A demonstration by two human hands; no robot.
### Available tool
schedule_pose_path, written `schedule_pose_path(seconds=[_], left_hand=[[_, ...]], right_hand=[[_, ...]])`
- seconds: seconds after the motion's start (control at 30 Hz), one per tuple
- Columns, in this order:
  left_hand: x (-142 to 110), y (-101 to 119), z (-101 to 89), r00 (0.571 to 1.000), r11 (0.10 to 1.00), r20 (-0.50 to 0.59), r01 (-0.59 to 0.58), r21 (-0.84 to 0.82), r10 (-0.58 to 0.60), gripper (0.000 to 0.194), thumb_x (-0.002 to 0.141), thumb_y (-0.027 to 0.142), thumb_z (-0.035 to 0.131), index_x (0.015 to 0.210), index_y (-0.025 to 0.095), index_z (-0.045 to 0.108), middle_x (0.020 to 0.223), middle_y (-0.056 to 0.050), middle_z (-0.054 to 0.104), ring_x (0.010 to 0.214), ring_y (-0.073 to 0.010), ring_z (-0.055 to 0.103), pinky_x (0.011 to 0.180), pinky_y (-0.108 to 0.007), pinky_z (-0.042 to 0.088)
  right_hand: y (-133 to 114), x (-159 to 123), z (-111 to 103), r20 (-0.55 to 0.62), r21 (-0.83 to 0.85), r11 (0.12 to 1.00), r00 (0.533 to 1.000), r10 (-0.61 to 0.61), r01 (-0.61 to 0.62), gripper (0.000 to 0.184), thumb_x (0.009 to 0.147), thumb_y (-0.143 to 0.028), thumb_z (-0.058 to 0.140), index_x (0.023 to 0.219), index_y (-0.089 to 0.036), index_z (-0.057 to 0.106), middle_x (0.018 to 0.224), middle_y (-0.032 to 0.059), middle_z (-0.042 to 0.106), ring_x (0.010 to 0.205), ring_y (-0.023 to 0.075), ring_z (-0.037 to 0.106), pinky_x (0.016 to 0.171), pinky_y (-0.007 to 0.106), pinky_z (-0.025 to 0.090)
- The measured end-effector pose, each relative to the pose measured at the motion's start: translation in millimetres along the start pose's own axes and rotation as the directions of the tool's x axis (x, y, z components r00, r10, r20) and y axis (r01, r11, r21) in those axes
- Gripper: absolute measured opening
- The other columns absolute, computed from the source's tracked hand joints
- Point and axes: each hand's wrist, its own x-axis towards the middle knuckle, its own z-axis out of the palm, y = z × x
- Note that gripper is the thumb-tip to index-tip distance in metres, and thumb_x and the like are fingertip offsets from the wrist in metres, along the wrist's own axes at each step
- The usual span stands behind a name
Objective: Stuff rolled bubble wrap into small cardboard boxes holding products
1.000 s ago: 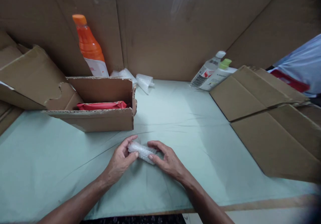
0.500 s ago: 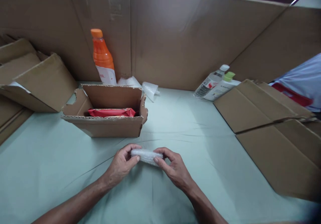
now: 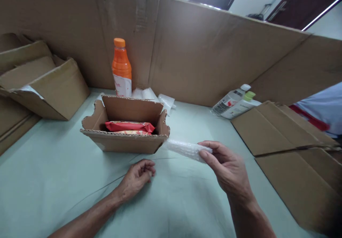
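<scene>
My right hand (image 3: 227,167) pinches one end of a rolled piece of bubble wrap (image 3: 184,149) between thumb and fingers. The roll points left, its far end beside the right front corner of a small open cardboard box (image 3: 125,143); I cannot tell if they touch. Inside the box lie red packets (image 3: 128,126), one in front of the other. Just below the box, my left hand (image 3: 136,179) rests over the cloth with its fingers curled together and nothing visible in them.
Behind the box stand an orange bottle (image 3: 122,67) and loose bubble wrap pieces (image 3: 149,95). A clear water bottle (image 3: 231,99) and a white bottle with a green cap (image 3: 242,106) lean at the back right. Cardboard boxes flank both sides (image 3: 64,88); a cardboard wall (image 3: 203,53) runs behind.
My left hand has let go of the bubble wrap roll. My right hand has carried it up and to the right, nearer the box's right corner. The view has shifted too.
</scene>
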Motion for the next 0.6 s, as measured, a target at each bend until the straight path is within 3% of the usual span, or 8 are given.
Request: schedule_pose_path(seconds=[0.17,0.33,0.6], left_hand=[[0.9,-3.7,1.3,1.0,0.999,0.027,-0.013,0.03,0.012,0.035,0.076,0.036,0.068,0.103,0.015,0.065,0.094,-0.01,0.068,0.083,-0.0177,0.06,0.068,-0.028,0.049],[0.8,-1.8,0.4,0.999,0.999,0.05,-0.009,0.051,0.007,0.035,0.075,0.036,0.066,0.102,0.014,0.066,0.093,-0.01,0.068,0.083,-0.0184,0.059,0.068,-0.029,0.048],[0.0,-3.2,-0.5,0.999,0.997,0.053,-0.006,0.077,0.002,0.032,0.077,0.034,0.066,0.103,0.016,0.066,0.094,-0.009,0.068,0.084,-0.0182,0.06,0.07,-0.028,0.048]], right_hand=[[-19.9,20.6,5.4,-0.067,-0.112,0.989,0.992,-0.109,0.101,0.021,0.085,-0.04,0.073,0.093,-0.022,0.076,0.08,0.0031,0.072,0.069,0.0165,0.064,0.056,0.025,0.049],[-38.1,31.4,-1.0,-0.18,-0.059,0.985,0.969,-0.168,0.16,0.017,0.083,-0.039,0.076,0.094,-0.025,0.076,0.072,-0.0004,0.07,0.058,0.0122,0.061,0.051,0.022,0.047],[-47.8,63.3,17.5,-0.005,-0.112,0.968,0.974,-0.227,0.225,0.019,0.085,-0.037,0.07,0.094,-0.021,0.074,0.077,0.001,0.069,0.066,0.0142,0.06,0.058,0.026,0.048]])
